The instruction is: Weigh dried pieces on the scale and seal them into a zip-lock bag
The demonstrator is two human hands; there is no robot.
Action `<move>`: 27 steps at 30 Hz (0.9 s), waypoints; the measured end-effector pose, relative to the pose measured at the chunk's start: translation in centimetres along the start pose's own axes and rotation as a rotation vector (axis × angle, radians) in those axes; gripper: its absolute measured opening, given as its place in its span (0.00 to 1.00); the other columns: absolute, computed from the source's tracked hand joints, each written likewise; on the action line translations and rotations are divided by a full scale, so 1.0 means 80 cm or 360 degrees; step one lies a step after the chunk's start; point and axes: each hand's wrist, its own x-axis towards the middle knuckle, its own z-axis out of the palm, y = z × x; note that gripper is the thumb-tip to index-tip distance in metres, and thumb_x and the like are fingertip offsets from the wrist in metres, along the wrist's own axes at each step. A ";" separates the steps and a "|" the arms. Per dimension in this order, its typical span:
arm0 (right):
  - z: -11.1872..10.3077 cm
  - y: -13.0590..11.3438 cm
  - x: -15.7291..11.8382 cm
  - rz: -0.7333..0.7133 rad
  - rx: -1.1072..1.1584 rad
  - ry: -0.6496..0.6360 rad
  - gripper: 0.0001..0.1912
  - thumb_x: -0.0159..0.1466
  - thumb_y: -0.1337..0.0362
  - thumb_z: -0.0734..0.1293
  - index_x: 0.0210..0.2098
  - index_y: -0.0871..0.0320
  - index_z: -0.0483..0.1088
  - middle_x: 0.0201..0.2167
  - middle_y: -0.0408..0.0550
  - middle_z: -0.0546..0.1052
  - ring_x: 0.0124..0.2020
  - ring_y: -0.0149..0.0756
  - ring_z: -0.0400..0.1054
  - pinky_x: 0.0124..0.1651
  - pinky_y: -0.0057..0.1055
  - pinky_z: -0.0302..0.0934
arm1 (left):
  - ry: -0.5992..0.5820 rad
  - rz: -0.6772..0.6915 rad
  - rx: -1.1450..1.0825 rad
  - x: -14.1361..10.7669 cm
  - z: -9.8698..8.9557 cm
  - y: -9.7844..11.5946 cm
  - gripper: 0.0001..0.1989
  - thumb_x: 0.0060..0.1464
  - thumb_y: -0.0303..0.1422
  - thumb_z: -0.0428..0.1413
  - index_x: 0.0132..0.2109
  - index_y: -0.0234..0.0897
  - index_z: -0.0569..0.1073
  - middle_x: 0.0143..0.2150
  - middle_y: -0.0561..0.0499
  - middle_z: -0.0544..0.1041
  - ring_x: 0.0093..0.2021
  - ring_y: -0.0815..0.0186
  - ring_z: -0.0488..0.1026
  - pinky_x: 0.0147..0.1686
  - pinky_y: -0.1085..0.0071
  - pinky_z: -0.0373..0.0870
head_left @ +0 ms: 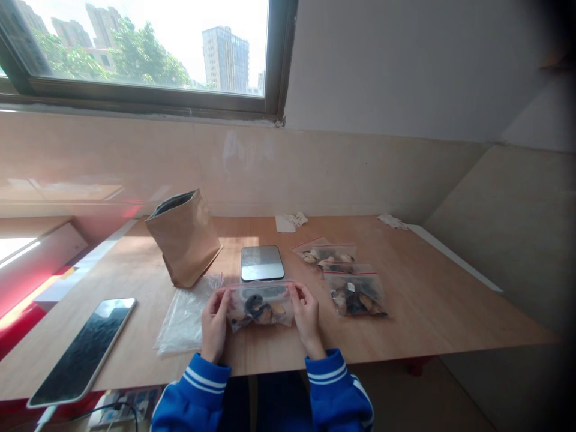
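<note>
Bag of dark and tan pieces point(263, 312), its long axis running left to right, held just on the person's side of the flat silver-topped device point(263, 263), with left hand point(214, 318) and right hand point(308, 315) apart, equally near, each pinching one upper corner.

the sleeves point(202, 390) are blue with white stripes, the paper bag point(186, 243) plain brown.

Both hands, left point(215, 318) and right point(306, 313), pinch a zip bag point(261, 309) of dried pieces. A brown paper bag point(186, 243) stands nearby.
</note>
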 end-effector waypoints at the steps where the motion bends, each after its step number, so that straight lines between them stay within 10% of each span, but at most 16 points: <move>1: 0.000 0.001 0.000 -0.0005 -0.0024 -0.0008 0.21 0.62 0.48 0.61 0.37 0.60 0.73 0.26 0.47 0.77 0.31 0.37 0.71 0.39 0.31 0.62 | 0.0002 0.0000 0.0010 0.000 0.000 0.000 0.16 0.52 0.44 0.56 0.38 0.35 0.77 0.28 0.53 0.72 0.29 0.68 0.67 0.32 0.74 0.65; 27: -0.005 0.003 -0.002 -0.0146 -0.0156 -0.0023 0.21 0.64 0.48 0.59 0.35 0.59 0.73 0.27 0.48 0.78 0.32 0.37 0.71 0.39 0.31 0.63 | 0.0111 0.0023 0.0105 0.000 -0.003 -0.008 0.16 0.50 0.46 0.57 0.36 0.36 0.75 0.24 0.55 0.71 0.26 0.68 0.68 0.31 0.73 0.64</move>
